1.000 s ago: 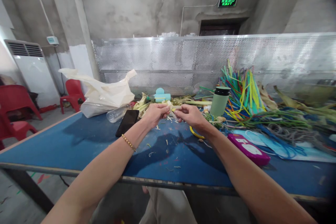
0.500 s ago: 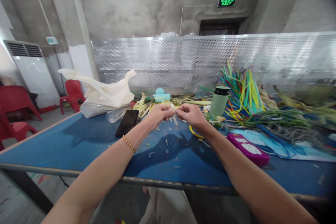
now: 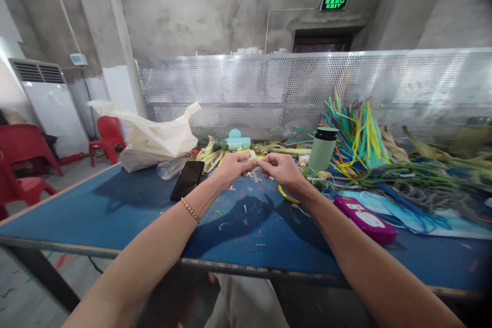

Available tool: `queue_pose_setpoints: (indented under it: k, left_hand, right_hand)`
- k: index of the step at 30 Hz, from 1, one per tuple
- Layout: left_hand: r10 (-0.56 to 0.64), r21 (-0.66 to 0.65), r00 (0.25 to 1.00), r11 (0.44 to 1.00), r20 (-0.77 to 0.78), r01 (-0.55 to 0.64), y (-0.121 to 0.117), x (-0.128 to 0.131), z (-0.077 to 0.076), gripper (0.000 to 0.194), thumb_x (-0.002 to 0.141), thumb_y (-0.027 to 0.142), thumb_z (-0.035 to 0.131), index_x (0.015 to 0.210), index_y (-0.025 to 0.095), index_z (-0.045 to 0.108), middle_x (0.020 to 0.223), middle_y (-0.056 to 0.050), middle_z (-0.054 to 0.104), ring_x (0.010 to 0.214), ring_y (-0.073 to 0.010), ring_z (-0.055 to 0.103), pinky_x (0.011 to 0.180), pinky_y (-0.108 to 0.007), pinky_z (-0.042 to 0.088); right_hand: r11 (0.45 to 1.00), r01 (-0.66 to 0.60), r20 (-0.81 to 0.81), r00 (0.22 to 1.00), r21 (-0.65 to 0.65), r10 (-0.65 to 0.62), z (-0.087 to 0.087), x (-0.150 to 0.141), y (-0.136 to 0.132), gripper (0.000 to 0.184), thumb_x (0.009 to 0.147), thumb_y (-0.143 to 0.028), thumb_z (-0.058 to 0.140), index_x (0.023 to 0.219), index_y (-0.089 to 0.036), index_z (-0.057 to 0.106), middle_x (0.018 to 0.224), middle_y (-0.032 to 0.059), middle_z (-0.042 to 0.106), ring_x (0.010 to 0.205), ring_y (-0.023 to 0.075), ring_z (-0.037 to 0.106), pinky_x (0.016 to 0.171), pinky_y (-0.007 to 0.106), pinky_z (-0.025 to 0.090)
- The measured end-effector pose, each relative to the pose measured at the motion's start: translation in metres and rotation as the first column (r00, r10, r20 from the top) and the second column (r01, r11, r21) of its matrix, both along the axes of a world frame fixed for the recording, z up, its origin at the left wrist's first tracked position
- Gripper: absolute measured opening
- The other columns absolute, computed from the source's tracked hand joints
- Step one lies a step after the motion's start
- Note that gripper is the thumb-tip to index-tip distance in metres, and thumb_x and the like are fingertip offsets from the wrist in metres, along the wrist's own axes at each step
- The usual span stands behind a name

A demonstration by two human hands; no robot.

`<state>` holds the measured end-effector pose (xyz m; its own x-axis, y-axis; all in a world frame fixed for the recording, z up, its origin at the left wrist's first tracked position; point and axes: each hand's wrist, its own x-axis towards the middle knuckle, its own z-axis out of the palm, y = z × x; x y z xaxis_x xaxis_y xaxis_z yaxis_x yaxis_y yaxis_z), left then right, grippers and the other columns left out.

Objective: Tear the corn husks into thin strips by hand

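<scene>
Over the middle of the blue table point(image 3: 134, 225), my left hand point(image 3: 232, 169) and my right hand point(image 3: 284, 170) meet almost fingertip to fingertip. Each is closed in a pinch. A small whitish strip point(image 3: 252, 155) sticks up between them, held by the left fingers; another pale end hangs just below. The right fingertips press at the same spot, and the exact grip is hidden. Small pale scraps point(image 3: 245, 208) lie on the table beneath. Beside my right wrist is a yellow ring-like piece point(image 3: 286, 196).
Left of my hands lie a black phone point(image 3: 187, 180), a clear plastic bottle point(image 3: 172, 166) and a white plastic bag point(image 3: 157, 138). To the right stand a green canister point(image 3: 323, 151), a bundle of coloured strips point(image 3: 361, 138), tangled cords point(image 3: 407, 179) and a magenta box point(image 3: 365, 219).
The hands stay together in nearly the same pose, with only slight finger movement around the whitish strip. The whole view has shifted a little.
</scene>
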<state>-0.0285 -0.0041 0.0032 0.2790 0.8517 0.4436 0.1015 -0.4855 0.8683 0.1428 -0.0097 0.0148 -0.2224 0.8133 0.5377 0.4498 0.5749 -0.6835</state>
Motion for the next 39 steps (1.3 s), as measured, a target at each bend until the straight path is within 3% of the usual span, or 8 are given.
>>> queue_pose_setpoints:
  k: [9, 14, 18, 22, 24, 27, 32, 39]
  left_hand:
    - [-0.027, -0.027, 0.999, 0.999, 0.021, 0.028, 0.0004, 0.0006, -0.0003, 0.032, 0.074, 0.040, 0.066, 0.057, 0.014, 0.055, 0.052, 0.003, 0.043, 0.052, -0.0075, 0.035, 0.053, -0.025, 0.025]
    - [0.004, -0.009, 0.999, 1.000, -0.032, -0.004, -0.0025, -0.0007, 0.0014, 0.035, 0.073, 0.043, 0.066, 0.057, 0.015, 0.055, 0.052, 0.004, 0.044, 0.052, -0.0077, 0.036, 0.054, -0.025, 0.025]
    - [-0.052, -0.027, 0.998, 0.998, -0.040, 0.051, -0.0021, 0.0008, 0.0004, 0.034, 0.071, 0.042, 0.069, 0.058, 0.014, 0.056, 0.051, 0.004, 0.043, 0.052, -0.0069, 0.035, 0.053, -0.025, 0.025]
    - [-0.087, -0.078, 0.994, 0.994, -0.059, 0.083, -0.0022, 0.0020, 0.0001, 0.028, 0.068, 0.038, 0.072, 0.069, 0.012, 0.064, 0.055, 0.003, 0.048, 0.052, -0.0070, 0.037, 0.052, -0.024, 0.026]
    - [-0.129, -0.104, 0.991, 0.987, -0.046, 0.123, -0.0036, 0.0015, 0.0022, 0.026, 0.069, 0.034, 0.072, 0.080, 0.012, 0.067, 0.063, 0.001, 0.055, 0.053, -0.0066, 0.040, 0.052, -0.024, 0.029]
    - [-0.176, -0.112, 0.984, 0.978, 0.012, 0.176, -0.0059, 0.0004, 0.0063, 0.018, 0.076, 0.030, 0.065, 0.080, 0.012, 0.063, 0.066, 0.000, 0.056, 0.053, -0.0065, 0.045, 0.052, -0.023, 0.033]
    - [-0.113, -0.093, 0.989, 0.988, 0.097, 0.123, -0.0042, 0.0004, 0.0057, 0.009, 0.079, 0.020, 0.058, 0.075, 0.013, 0.055, 0.064, -0.001, 0.060, 0.050, -0.0071, 0.048, 0.053, -0.023, 0.038]
    - [-0.087, -0.056, 0.992, 0.994, 0.090, 0.092, -0.0003, 0.0036, 0.0004, 0.004, 0.077, 0.016, 0.058, 0.076, 0.013, 0.055, 0.064, 0.000, 0.061, 0.048, -0.0063, 0.048, 0.050, -0.022, 0.037]
  right_hand:
    - [0.999, 0.034, 0.044, 0.998, 0.034, -0.035, -0.0012, -0.0004, 0.0017, 0.022, 0.076, -0.033, 0.058, 0.063, -0.016, 0.059, 0.052, 0.0022, 0.060, 0.049, 0.0134, 0.054, 0.051, 0.025, 0.040]
    - [1.000, -0.009, 0.002, 1.000, -0.011, 0.009, 0.0017, 0.0020, -0.0001, 0.020, 0.075, -0.033, 0.059, 0.064, -0.016, 0.059, 0.056, 0.0014, 0.061, 0.052, 0.0138, 0.057, 0.054, 0.025, 0.043]
    - [0.999, -0.037, -0.043, 0.998, -0.035, 0.035, 0.0032, 0.0029, -0.0015, 0.025, 0.076, -0.040, 0.061, 0.072, -0.015, 0.064, 0.065, 0.0032, 0.065, 0.054, 0.0144, 0.059, 0.055, 0.027, 0.045]
    - [0.997, -0.070, -0.032, 0.997, -0.021, 0.069, 0.0019, 0.0009, -0.0024, 0.023, 0.073, -0.037, 0.064, 0.069, -0.014, 0.063, 0.061, 0.0035, 0.063, 0.053, 0.0137, 0.057, 0.053, 0.026, 0.043]
    - [0.999, -0.050, -0.044, 0.998, -0.017, 0.049, 0.0014, 0.0006, -0.0018, 0.023, 0.072, -0.037, 0.064, 0.067, -0.015, 0.061, 0.058, 0.0027, 0.062, 0.052, 0.0132, 0.056, 0.051, 0.025, 0.042]
    - [1.000, -0.002, -0.093, 0.996, -0.024, 0.000, 0.0013, 0.0017, 0.0008, 0.023, 0.071, -0.037, 0.065, 0.067, -0.015, 0.061, 0.058, 0.0018, 0.061, 0.050, 0.0129, 0.056, 0.050, 0.025, 0.042]
    - [0.999, 0.028, -0.127, 0.991, -0.040, -0.033, 0.0008, 0.0030, 0.0033, 0.024, 0.069, -0.038, 0.068, 0.068, -0.015, 0.062, 0.058, 0.0011, 0.060, 0.051, 0.0128, 0.056, 0.050, 0.024, 0.042]
    - [0.990, -0.117, -0.146, 0.984, -0.085, 0.103, -0.0004, 0.0009, 0.0002, 0.030, 0.071, -0.044, 0.067, 0.063, -0.017, 0.056, 0.053, -0.0017, 0.055, 0.048, 0.0098, 0.049, 0.049, 0.024, 0.036]
